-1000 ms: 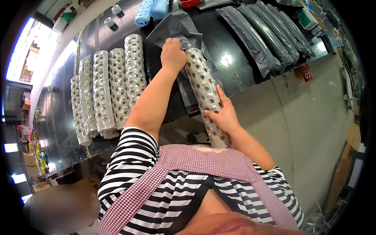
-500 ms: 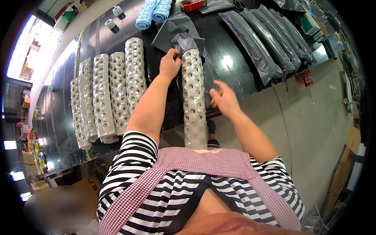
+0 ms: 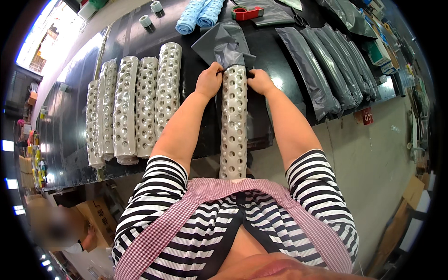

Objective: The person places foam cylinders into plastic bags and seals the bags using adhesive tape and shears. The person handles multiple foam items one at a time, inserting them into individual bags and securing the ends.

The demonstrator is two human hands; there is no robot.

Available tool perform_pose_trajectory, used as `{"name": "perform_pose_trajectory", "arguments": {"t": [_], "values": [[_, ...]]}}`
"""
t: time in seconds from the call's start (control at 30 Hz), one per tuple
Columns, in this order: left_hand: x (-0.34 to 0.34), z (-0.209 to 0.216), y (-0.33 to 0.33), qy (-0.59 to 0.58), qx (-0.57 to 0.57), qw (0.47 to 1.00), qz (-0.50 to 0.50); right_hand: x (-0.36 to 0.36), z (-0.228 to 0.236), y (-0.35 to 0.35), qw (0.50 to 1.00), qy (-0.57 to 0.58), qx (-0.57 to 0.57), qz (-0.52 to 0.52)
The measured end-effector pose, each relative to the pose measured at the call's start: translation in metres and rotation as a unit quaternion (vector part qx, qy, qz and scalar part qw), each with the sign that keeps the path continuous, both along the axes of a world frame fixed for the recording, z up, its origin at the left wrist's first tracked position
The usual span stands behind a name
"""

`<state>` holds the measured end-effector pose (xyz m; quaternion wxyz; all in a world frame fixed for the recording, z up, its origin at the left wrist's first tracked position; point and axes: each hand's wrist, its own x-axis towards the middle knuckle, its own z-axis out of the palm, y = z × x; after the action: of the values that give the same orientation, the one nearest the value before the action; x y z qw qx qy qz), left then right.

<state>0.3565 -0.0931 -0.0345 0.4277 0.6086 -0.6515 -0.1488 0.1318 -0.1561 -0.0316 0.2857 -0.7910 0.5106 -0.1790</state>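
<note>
A rolled beige mat with round holes [image 3: 234,126], wrapped in clear film, points away from me, its near end against my apron. Its far end sits in the mouth of a grey plastic bag [image 3: 228,53], which lies crumpled on the black table. My left hand [image 3: 209,80] pinches the bag's edge on the left side of the roll. On the opposite side, my right hand [image 3: 261,81] has its fingers closed at the bag's edge; the fingertips are partly hidden.
Several wrapped beige rolls [image 3: 125,107] lie to the left. Filled grey bags [image 3: 310,74] are lined up at right. Farther back are blue rolls [image 3: 187,18], a red tape dispenser [image 3: 248,13], scissors [image 3: 301,20] and tape rolls [image 3: 145,21]. A person's hand [image 3: 88,238] touches a cardboard box [image 3: 100,219] at lower left.
My right hand has moved from the air right of the roll, up and left to the bag's edge. My left hand stays at the bag. The view has shifted slightly.
</note>
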Motion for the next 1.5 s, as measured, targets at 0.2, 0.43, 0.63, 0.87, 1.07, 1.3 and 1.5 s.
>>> {"name": "perform_pose_trajectory", "arguments": {"t": [0.2,0.43,0.63,0.87,1.07,1.3,1.5], "values": [[-0.008,0.005,0.005,-0.008,-0.024,1.000,-0.010,-0.003,-0.001,-0.002,0.998,0.058,-0.033,0.001],[-0.015,0.037,0.147,-0.146,-0.011,0.964,-0.223,-0.067,0.021,0.175,0.975,0.124,-0.035,0.182],[-0.029,0.028,0.248,-0.014,0.188,0.911,-0.368,-0.117,-0.006,0.267,0.937,0.005,0.216,0.276],[-0.059,0.053,0.167,-0.073,-0.004,0.982,-0.174,-0.055,0.050,0.183,0.944,-0.222,0.220,-0.103],[-0.049,0.045,0.219,-0.055,-0.015,0.988,-0.142,-0.063,0.020,0.270,0.911,-0.246,0.331,-0.012],[-0.051,0.049,0.182,0.047,-0.045,0.989,-0.131,-0.036,0.010,0.186,0.892,-0.401,0.201,-0.058],[-0.043,0.051,0.184,-0.048,-0.083,0.986,-0.138,-0.033,-0.002,0.250,0.925,-0.300,0.229,-0.034]]}}
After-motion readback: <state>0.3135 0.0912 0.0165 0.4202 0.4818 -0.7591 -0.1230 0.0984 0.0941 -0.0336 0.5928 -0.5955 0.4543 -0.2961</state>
